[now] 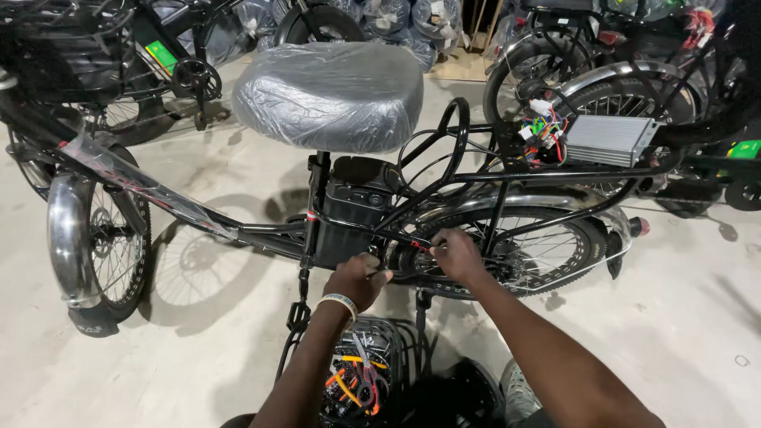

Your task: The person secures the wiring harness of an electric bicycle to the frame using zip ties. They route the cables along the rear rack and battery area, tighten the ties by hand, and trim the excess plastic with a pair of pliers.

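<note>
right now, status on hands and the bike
Left hand and right hand both closed on wiring by the rear wheel. Black battery box close left. Nothing blocking.

Clear plastic film wrap [329,95] covers the wide bike saddle, top centre. More bagged bundles in clear plastic [396,20] stacked at the back, w/ a small white tag [437,8] on one. Green rectangular label [162,55] on black frame, upper left. Another green label [745,149] at far right edge.
</note>
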